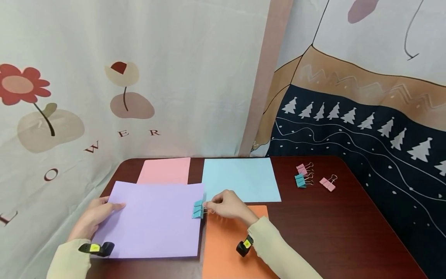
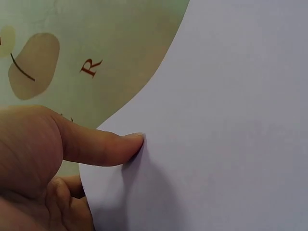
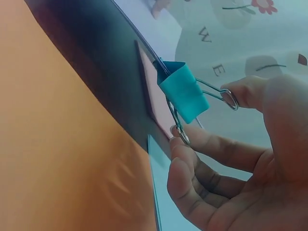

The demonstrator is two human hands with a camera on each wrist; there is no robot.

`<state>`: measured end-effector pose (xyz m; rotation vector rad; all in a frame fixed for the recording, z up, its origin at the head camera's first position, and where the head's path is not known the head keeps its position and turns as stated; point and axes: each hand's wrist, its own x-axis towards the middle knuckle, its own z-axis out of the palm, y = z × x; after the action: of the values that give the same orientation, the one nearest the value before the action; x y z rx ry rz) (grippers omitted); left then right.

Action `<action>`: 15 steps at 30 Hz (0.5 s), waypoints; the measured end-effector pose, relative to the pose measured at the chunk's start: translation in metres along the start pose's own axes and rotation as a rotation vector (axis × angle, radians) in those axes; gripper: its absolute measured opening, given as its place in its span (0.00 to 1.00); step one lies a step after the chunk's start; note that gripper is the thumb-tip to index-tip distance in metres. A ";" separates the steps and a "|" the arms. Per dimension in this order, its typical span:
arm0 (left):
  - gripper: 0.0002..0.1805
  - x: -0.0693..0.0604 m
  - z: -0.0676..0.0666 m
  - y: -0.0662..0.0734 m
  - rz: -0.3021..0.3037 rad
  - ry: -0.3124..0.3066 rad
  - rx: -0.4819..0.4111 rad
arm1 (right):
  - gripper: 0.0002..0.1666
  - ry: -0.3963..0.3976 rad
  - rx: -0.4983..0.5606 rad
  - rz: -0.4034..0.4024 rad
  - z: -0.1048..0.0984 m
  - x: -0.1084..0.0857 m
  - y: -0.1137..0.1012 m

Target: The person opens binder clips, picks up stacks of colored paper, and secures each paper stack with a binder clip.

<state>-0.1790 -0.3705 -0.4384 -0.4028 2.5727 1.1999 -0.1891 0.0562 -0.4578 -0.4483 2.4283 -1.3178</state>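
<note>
My left hand [image 1: 93, 217] pinches the left side of a purple sheet of paper [image 1: 153, 228], which is held above the table. In the left wrist view the thumb lies on top of the sheet, while fingers curl behind its edge. A teal binder clip [image 1: 198, 210] sits over the sheet's right edge. My right hand [image 1: 229, 206] holds this clip by its wire handles. In the right wrist view the thumb is at one handle and the fingertips are at the other; the paper edge runs into the mouth of the clip [image 3: 185, 92].
Pink [image 1: 167, 170], light blue [image 1: 240, 180] and orange [image 1: 226, 252] papers lie on the dark red-brown table [image 1: 334, 232]. At the back right are two pink binder clips [image 1: 327, 184] and a teal one [image 1: 300, 181]. Printed curtains hang behind.
</note>
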 end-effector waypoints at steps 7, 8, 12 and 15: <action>0.45 -0.003 -0.005 -0.020 -0.038 -0.031 0.035 | 0.25 -0.044 -0.017 0.013 0.013 -0.001 -0.009; 0.45 -0.004 -0.006 -0.022 -0.044 -0.034 0.040 | 0.24 -0.053 -0.022 0.014 0.014 -0.002 -0.010; 0.45 -0.008 -0.007 -0.032 -0.072 -0.048 0.045 | 0.22 -0.090 -0.045 0.019 0.020 -0.003 -0.012; 0.47 -0.010 -0.007 -0.037 -0.092 -0.067 0.051 | 0.22 -0.101 -0.065 0.006 0.025 -0.002 -0.013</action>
<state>-0.1578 -0.3976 -0.4563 -0.4567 2.4935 1.0956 -0.1747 0.0320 -0.4596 -0.5110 2.3930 -1.1870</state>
